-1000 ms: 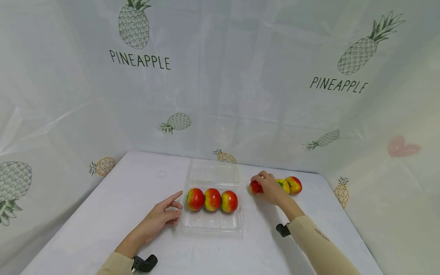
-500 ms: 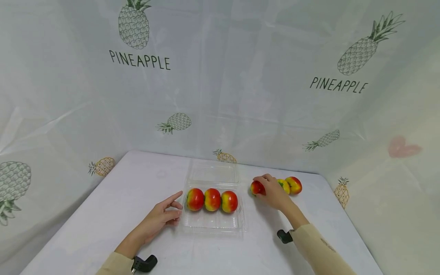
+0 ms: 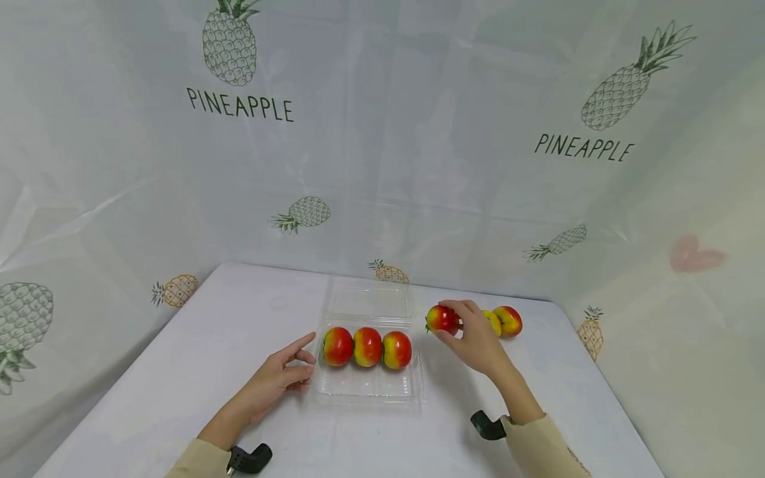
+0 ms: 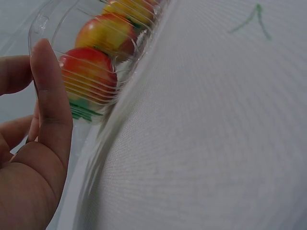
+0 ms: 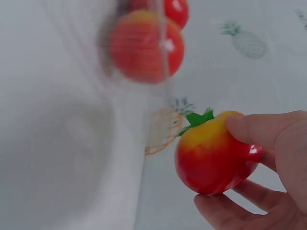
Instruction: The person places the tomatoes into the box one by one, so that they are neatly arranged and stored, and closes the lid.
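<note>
A clear plastic clamshell box [image 3: 369,392] lies with its lid folded back. Three red-and-yellow fruits [image 3: 367,346] stand in a row in its far half. My left hand [image 3: 269,385] rests at the left side of the box, index finger extended; in the left wrist view its thumb [image 4: 50,96] is right at the box's clear wall. To the right of the box, my right hand [image 3: 475,338] holds another red-and-yellow fruit [image 5: 216,153] between thumb and fingers. Green leaves top that fruit, and a short red nub sticks out on its other side.
Beyond my right hand, two more fruits sit on the white table: a yellow one [image 3: 493,322], partly hidden by the hand, and a red-and-yellow one [image 3: 509,321]. The box lid [image 3: 370,299] lies behind the box. A pineapple-printed sheet [image 3: 382,166] rises behind the table.
My right hand has lifted its fruit from the table and moved it slightly left toward the box, tilting it so the leaves show. My left hand has stayed at the box.
</note>
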Demonstrator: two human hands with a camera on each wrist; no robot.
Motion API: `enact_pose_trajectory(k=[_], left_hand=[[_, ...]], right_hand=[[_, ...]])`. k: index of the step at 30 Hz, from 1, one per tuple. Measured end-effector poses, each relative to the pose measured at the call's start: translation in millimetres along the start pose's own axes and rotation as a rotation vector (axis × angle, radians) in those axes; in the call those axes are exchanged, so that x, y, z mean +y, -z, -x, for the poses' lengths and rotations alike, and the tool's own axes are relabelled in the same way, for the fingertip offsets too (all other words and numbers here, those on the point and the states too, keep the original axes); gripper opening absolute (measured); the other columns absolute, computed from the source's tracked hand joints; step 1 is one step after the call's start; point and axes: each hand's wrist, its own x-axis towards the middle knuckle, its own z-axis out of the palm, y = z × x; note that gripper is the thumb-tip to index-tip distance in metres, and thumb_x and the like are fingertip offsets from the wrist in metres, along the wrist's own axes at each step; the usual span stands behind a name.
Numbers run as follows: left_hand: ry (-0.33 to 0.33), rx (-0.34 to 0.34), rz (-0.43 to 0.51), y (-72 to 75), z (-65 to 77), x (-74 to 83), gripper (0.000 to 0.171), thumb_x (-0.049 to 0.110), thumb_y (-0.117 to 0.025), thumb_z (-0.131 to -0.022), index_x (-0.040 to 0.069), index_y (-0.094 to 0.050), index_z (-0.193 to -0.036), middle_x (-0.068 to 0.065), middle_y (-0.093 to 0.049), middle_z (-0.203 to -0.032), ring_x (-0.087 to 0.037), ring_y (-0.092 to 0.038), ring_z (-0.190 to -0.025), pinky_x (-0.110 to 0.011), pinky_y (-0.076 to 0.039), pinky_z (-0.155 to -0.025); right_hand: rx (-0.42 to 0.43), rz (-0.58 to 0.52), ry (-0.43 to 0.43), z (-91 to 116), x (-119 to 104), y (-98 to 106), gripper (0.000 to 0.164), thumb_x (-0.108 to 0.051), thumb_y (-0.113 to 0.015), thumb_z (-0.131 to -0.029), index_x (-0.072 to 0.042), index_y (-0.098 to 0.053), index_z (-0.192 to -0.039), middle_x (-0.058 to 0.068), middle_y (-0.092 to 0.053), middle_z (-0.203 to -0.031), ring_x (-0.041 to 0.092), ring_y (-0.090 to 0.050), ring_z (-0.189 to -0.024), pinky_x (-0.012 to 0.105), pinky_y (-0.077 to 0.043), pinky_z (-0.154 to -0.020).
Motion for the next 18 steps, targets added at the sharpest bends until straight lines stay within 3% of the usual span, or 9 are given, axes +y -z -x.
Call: enact_pose_trajectory(k=[10,18], left_hand=[[0.003,0.0,-0.005,-1.4,-0.6,1.9,0.075,0.014,-0.068,-0.104,0.013,-0.03,-0.168,-0.017,-0.049,-0.128,-0.019,-0.061,-0.09,-0.029,-0.062,-0.081],[0.004,0.002,-0.007,-1.7,0.8,4.8,0.076,0.015,-0.068,-0.104,0.012,-0.029,-0.169,-0.016,-0.05,-0.127,-0.02,-0.061,-0.091,-0.029,-0.062,-0.081]], right_hand=[[-0.016,-0.147,0.048,21.3,-42.9,-7.6,0.058,-0.016,-0.088,-0.089,-0.018,-0.064,-0.142,0.004,-0.064,-0.134,0.02,-0.064,-0.115,0.038,-0.062,-0.094],[-0.059,-0.268,0.073,29.7,-74.6,-30.2,0.055,-0.014,-0.087,-0.09,-0.021,-0.065,-0.14,-0.002,-0.064,-0.133,0.017,-0.065,-0.114,0.034,-0.062,-0.092]])
